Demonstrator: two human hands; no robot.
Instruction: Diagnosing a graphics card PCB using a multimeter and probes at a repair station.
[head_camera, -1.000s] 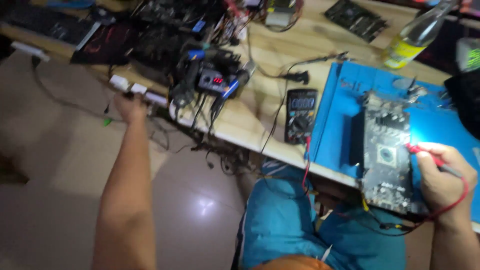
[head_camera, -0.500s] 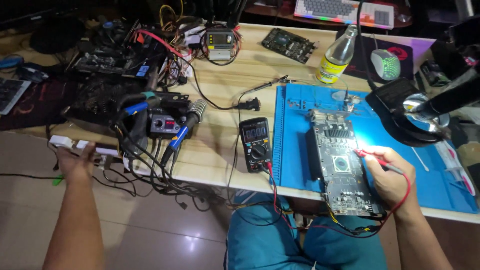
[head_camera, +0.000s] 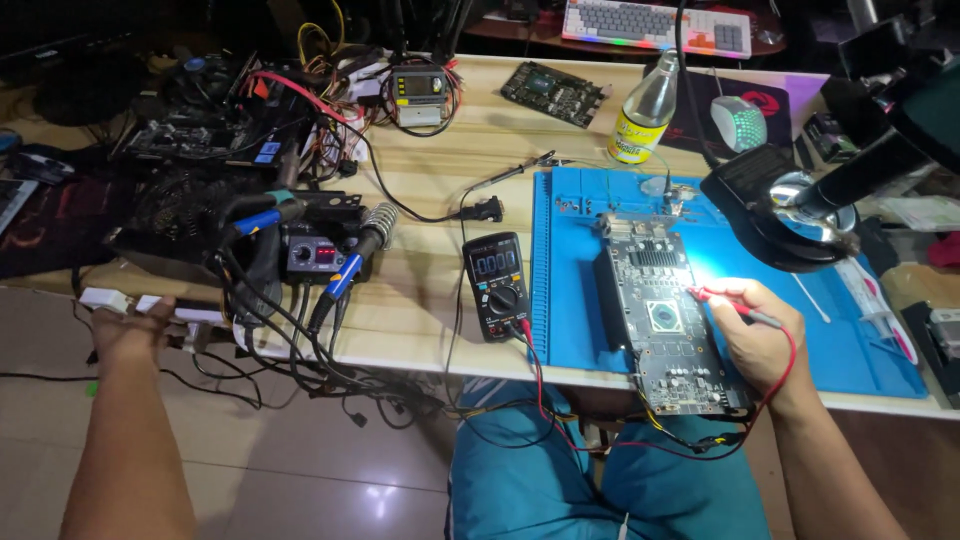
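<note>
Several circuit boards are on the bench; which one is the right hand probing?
The long board lying on the blue mat, under the right hand holding a red probe; the others sit off the mat.

A thin red test probe (head_camera: 735, 306) lies slanted over a dark, bare circuit board (head_camera: 668, 320), tip near its square chip. The board lies flat, lengthwise on a blue mat (head_camera: 860, 350). A white power strip (head_camera: 150, 305) hangs at the surface's left edge.

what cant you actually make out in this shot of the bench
- Head view: what the left hand grips on the white power strip; the hand itself covers it.
- Head view: the red probe tip's exact contact spot on the circuit board; lamp glare washes it out.
- Head view: the multimeter reading; too small.
- Head view: the keyboard; cut off by the top edge.
</note>
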